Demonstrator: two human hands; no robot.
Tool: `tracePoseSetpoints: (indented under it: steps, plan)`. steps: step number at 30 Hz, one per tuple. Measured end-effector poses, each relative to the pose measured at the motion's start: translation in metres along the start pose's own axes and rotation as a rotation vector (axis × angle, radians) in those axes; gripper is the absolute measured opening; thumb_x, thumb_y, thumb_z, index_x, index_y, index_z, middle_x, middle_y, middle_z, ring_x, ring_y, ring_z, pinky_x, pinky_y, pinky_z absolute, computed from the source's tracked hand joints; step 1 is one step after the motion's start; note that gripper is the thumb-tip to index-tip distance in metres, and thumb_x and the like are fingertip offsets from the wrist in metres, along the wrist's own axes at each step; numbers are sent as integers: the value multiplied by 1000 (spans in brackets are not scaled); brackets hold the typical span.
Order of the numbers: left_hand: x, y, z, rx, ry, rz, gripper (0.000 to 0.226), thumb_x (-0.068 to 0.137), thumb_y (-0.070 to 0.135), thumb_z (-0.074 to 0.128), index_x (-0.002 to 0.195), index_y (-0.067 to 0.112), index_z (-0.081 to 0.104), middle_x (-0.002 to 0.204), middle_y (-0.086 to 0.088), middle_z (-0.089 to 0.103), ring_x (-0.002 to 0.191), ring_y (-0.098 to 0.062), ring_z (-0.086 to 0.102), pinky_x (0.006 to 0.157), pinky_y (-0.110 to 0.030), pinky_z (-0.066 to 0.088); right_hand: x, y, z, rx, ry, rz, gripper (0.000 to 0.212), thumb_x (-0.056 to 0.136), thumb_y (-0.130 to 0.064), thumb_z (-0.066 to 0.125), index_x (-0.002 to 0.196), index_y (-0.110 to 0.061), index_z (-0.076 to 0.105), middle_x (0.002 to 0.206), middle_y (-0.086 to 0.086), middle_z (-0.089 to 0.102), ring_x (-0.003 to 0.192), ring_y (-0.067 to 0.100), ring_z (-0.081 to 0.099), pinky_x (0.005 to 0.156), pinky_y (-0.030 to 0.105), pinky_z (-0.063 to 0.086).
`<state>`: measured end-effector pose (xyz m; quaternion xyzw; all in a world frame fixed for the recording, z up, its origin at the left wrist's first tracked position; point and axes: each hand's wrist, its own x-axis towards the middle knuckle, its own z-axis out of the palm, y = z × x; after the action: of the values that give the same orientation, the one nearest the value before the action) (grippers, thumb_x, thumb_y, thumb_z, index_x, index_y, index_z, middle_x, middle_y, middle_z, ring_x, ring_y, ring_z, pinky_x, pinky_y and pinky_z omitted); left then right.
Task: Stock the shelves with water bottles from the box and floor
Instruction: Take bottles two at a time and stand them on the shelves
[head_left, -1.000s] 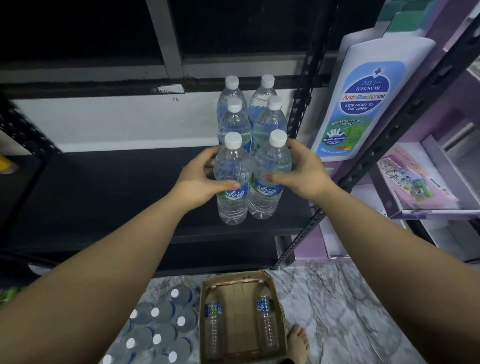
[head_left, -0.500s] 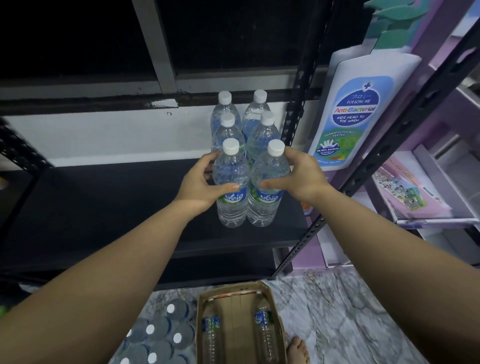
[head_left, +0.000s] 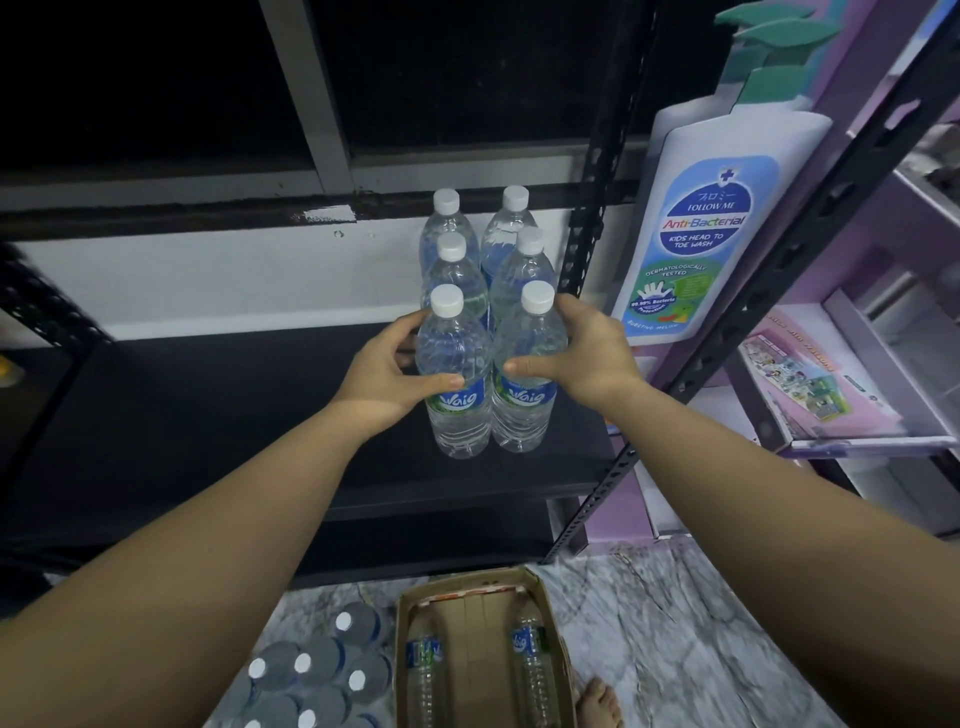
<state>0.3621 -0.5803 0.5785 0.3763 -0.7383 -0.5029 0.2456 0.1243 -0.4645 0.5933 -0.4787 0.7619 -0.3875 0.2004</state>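
Several clear water bottles with white caps stand in two rows at the right end of the black shelf (head_left: 208, 415). My left hand (head_left: 384, 371) grips the front left bottle (head_left: 457, 384) above its blue label. My right hand (head_left: 587, 358) grips the front right bottle (head_left: 527, 384) the same way. Both front bottles stand upright on the shelf, touching each other and the bottles behind (head_left: 452, 260). Below on the floor, an open cardboard box (head_left: 483, 660) holds two bottles lying along its sides (head_left: 423, 670).
A wrapped pack of bottles (head_left: 322, 675) sits on the marble floor left of the box. A black upright post (head_left: 597, 171) stands right of the bottles. A large bottle-shaped cardboard display (head_left: 711, 218) and purple shelving (head_left: 852, 384) fill the right side. A bare foot (head_left: 597, 701) is beside the box.
Both hands have pushed the two front bottles a little deeper onto the shelf, against the rows behind. The view has tilted slightly upward.
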Motion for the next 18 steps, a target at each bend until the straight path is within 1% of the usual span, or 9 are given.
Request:
tracePoseSetpoints:
  steps: [1,2,5,8,10,12,13,15,18]
  plan:
    - [0,0,-1,0,-2,1,90,71,21,95,149,36,52,125,7,71,112,-8,70,92,-31,61,0,0,0,8,6,-2,85,60,-40,101,134,-23,64,111,-14,65,102,9,58,69,0,36]
    - [0,0,-1,-2,-4,0,90,71,22,95,149,36,52,125,8,71,112,-8,70,91,-30,61,0,0,0,10,3,-5,85,60,-40,101,134,-24,64,110,-15,65,102,8,59,69,0,36]
    - [3,0,0,2,-10,-7,93,69,25,97,149,37,51,126,8,71,113,-8,70,93,-31,60,-1,0,-1,19,-10,8,85,60,-41,101,134,-24,64,115,-13,69,105,11,63,81,16,45]
    - [3,2,2,18,-16,-26,97,68,28,97,151,38,48,129,9,69,114,-7,69,96,-31,58,-3,0,-4,18,-30,20,83,61,-43,100,133,-26,64,115,-15,70,106,11,66,78,14,46]
    - [0,4,3,21,-15,-43,99,70,26,96,154,39,44,133,12,66,118,-5,65,98,-27,56,-5,-1,-6,21,-53,31,87,62,-50,98,138,-30,61,123,-14,71,114,13,66,91,27,54]
    - [-4,3,2,23,-18,-68,101,73,28,95,156,44,39,141,13,62,127,-6,60,102,-28,52,-12,-3,-8,-1,-68,30,91,66,-55,94,145,-35,54,132,-12,69,123,16,64,103,38,54]
    - [-6,3,2,27,-16,-82,103,73,30,94,156,47,36,147,12,58,132,-8,56,106,-31,50,-16,-3,-8,-11,-67,25,94,69,-57,91,150,-37,49,136,-12,67,127,16,62,106,41,53]
    - [-13,1,1,46,12,-126,109,71,35,95,159,46,31,156,6,49,140,-14,50,114,-40,46,-25,-4,-9,-18,-62,28,98,74,-56,88,157,-39,39,143,-11,63,131,14,59,109,40,50]
    - [-27,-4,1,80,67,-184,110,73,35,94,162,32,29,157,-3,46,140,-19,49,113,-39,45,-40,-6,-10,-15,-63,63,92,83,-47,86,160,-32,37,144,-8,61,128,9,56,105,29,45]
